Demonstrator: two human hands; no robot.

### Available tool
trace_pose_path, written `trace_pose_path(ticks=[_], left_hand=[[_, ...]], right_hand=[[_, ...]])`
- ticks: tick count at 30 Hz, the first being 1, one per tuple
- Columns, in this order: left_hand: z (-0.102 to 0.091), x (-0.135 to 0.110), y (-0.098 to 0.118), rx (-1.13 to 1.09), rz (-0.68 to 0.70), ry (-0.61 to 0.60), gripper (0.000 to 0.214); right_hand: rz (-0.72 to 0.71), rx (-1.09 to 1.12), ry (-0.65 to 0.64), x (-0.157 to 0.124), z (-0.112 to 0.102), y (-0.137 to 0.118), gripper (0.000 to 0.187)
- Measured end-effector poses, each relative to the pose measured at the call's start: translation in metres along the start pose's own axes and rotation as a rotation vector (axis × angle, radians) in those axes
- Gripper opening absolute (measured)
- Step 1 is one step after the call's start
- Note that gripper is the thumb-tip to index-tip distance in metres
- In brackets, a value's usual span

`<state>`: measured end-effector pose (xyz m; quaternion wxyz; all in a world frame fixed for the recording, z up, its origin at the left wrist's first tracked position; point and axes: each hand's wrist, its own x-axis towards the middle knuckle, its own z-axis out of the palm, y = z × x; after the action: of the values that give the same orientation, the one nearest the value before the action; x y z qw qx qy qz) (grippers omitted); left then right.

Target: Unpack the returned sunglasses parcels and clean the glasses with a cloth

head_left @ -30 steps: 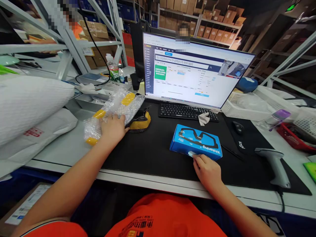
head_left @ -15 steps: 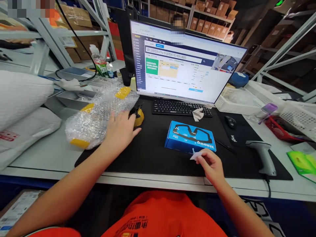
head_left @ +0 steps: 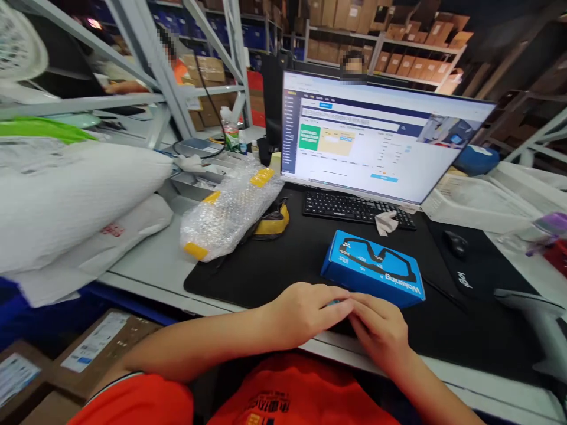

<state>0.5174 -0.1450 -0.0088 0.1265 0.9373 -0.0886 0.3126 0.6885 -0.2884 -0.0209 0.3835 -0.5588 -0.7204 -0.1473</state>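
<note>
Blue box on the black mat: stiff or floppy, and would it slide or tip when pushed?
Probably stiff: the blue box keeps crisp, straight edges. Unlikely to tip, since it lies flat and low on the black mat. It would likely drag rather than glide there.

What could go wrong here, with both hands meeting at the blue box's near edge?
1. The blue box lies close to the front edge of the desk. A tug by the left hand or right hand might drag it off.
2. The fingertips hide whatever is between them. Anything small there could slip and drop past the edge.
</note>
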Motion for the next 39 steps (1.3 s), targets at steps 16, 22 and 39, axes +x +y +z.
trace_pose_path(ticks=[16,22,39], left_hand=[[-0.039,0.014,-0.176,0.461,-1.248,-0.048,0.028],[-0.021,-0.003,-0.197,0.417,-1.262,-0.438,0.044],[-0.022,-0.028,-0.177,0.748,-1.082,-0.571,0.059]], right_hand=[[0.068,0.14,-0.281,-0.034,0.015,0.014,0.024],[0.09,0.111,-0.288,-0.035,0.013,0.017,0.022],[0.097,0.038,-0.336,-0.035,0.01,0.018,0.021]])
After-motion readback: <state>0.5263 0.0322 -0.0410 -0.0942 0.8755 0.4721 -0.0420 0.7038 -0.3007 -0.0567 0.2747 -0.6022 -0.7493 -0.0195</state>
